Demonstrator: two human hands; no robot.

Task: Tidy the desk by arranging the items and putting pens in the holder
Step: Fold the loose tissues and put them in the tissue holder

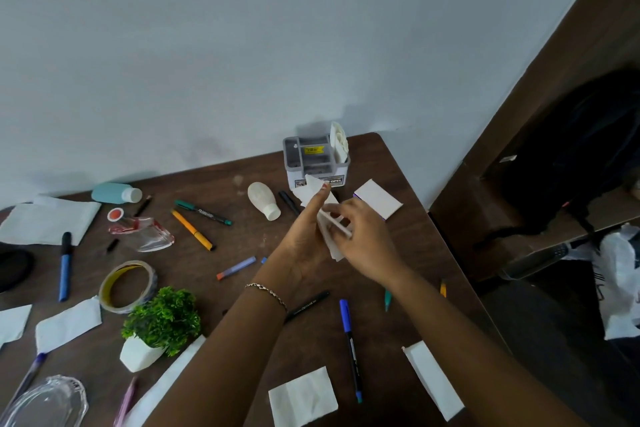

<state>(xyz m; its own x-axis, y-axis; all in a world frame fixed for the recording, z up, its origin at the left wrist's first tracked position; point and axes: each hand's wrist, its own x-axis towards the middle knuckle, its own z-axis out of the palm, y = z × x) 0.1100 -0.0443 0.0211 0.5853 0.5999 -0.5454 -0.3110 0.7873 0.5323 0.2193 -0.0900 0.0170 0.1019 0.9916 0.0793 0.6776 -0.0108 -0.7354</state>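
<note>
**Folding the tissue before it goes to the holder**

I hold a white tissue (329,218) up off the bench (242,274), between both hands, just near of the grey holder (316,163) at the far edge. My left hand (304,243) pinches its far corner with thumb and fingertip closed on the paper; my right hand (363,239) grips the near side, fingers closed on the fold. To do this well, I judge I should bring the edges together evenly and press the crease flat, so it slides in beside the tissue already standing (338,141) in the holder's right compartment. The paper is thin and will tear if I pull the hands apart.

The pens are all out on the bench: an orange pen (192,229) and a green marker (202,212) to the left, a blue marker (65,267) far left, a black pen (308,305) and a blue pen (350,347) near my arms. More loose tissues lie around, one near (303,395) and one far left (48,220). A tape roll (127,286), a small plant (157,326) and two bottles, one white (264,199) and one teal (116,192), need arranging too.
</note>
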